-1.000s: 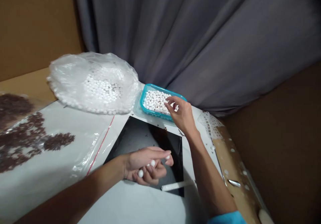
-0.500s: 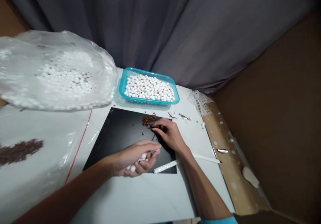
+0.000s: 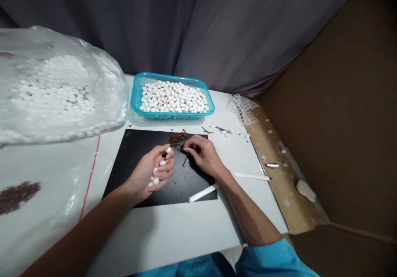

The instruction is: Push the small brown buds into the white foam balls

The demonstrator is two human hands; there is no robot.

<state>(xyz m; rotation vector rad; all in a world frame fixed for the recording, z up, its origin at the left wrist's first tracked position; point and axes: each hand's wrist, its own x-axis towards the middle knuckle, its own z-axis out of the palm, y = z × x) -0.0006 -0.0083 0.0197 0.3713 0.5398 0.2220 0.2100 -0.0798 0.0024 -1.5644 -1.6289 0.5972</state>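
My left hand (image 3: 151, 170) rests on a black mat (image 3: 139, 167), fingers curled around several small white beads, with one bead pinched at the fingertips. My right hand (image 3: 201, 154) lies on the mat just to the right, its fingertips pinched together beside a small heap of brown bits (image 3: 177, 138). What the right fingers hold is too small to make out. Behind the mat stands a turquoise tray (image 3: 136, 95) full of white beads.
A clear plastic bag of white beads (image 3: 52, 95) lies at the left. A zip bag with brown bits (image 3: 18, 192) sits lower left. White sticks (image 3: 203, 193) lie near the mat. Lace scrap (image 3: 242, 105) and cardboard strip (image 3: 279, 177) lie at the right. Grey curtain behind.
My right hand left the turquoise tray and came down to the brown heap on the mat. My left hand rose toward the heap, bringing a bead to its fingertips. The view tilted down.
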